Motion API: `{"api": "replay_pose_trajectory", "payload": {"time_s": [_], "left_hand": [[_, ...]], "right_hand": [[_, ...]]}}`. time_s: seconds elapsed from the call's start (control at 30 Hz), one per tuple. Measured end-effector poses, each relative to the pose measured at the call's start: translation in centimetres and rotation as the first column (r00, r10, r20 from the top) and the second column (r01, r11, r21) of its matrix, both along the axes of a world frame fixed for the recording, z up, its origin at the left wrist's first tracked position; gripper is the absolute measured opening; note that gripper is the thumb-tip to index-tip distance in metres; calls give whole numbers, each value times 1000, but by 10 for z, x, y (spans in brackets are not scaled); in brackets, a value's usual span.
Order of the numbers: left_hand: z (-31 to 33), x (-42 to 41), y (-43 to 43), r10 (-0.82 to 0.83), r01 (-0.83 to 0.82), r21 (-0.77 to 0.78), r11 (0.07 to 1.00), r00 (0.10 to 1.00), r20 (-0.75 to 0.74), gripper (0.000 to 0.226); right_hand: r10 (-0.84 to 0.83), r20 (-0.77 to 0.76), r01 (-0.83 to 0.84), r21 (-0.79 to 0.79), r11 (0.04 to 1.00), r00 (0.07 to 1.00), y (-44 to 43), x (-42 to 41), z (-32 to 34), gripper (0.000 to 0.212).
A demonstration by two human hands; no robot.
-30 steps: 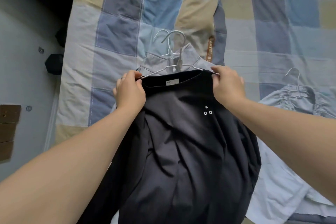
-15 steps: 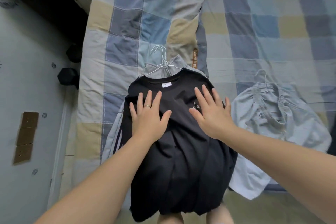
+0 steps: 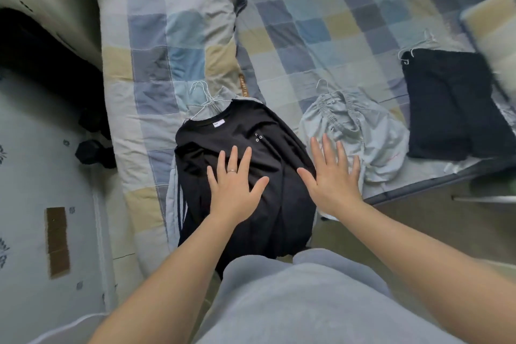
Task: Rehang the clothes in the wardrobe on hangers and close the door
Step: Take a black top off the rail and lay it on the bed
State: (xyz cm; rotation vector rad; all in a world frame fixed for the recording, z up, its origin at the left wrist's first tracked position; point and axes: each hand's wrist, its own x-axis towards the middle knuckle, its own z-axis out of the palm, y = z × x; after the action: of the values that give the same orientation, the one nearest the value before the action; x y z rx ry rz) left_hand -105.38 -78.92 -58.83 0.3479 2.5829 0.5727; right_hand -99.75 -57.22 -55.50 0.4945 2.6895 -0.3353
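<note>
Checked patchwork bedding [image 3: 156, 70] spreads beyond both hands. Left hand [image 3: 233, 186] lies flat, fingers spread, on the black shirt [image 3: 251, 153], whose chest reads "F DO"; its white neck tag is unreadable. Right hand [image 3: 333, 177], splayed wide, holds nothing at the shirt's edge beside grey shorts [image 3: 363, 131].

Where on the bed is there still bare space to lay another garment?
The checked sheet is free beyond the light grey shorts, left of the dark folded garment. The folded quilt above the black T-shirt is bare too. The near edge is crowded, garments lying side by side.
</note>
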Motion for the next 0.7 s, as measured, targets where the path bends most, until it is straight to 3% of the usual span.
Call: {"api": "replay_pose_trajectory", "payload": {"time_s": [0.2,0.37,0.7], "left_hand": [[13,26,59,-216,221,80,972,974,-60,75],[25,54,132,-449,459,101,883,887,-104,76],[60,195,300,-757,785,144,603,620,-209,73]], "right_hand": [[-196,-7,196,81,977,981,23,69,19,75],[-426,-49,429,92,899,903,59,127,39,73],[-779,-201,802,67,593,593,154,327,71,72]]}}
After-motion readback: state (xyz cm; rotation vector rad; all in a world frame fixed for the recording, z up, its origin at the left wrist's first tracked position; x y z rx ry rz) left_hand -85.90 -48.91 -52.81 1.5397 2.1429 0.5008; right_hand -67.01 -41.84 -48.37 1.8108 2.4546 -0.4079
